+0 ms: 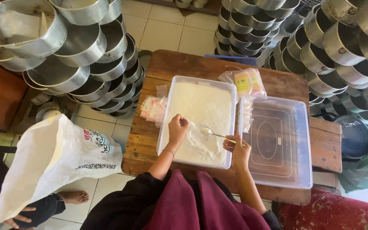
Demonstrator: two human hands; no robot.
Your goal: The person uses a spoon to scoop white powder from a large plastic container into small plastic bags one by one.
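Pinching a light, stiff metal spoon (211, 133) by its handle end at four o'clock, the right hand (238, 149) is closed, while loose white powder (201, 115) is touched by the left hand (177, 130), its fingers curled on something too small to tell.

A metal spoon (209, 133) lies nearly level, its bowl heaped with white powder, low over the near right part of a clear rectangular plastic tub (165, 121); the tub stands open, filled with the same white powder (203, 106)

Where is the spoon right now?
The spoon is in the right hand, its bowl over the white powder in the clear tub, beside the left hand.
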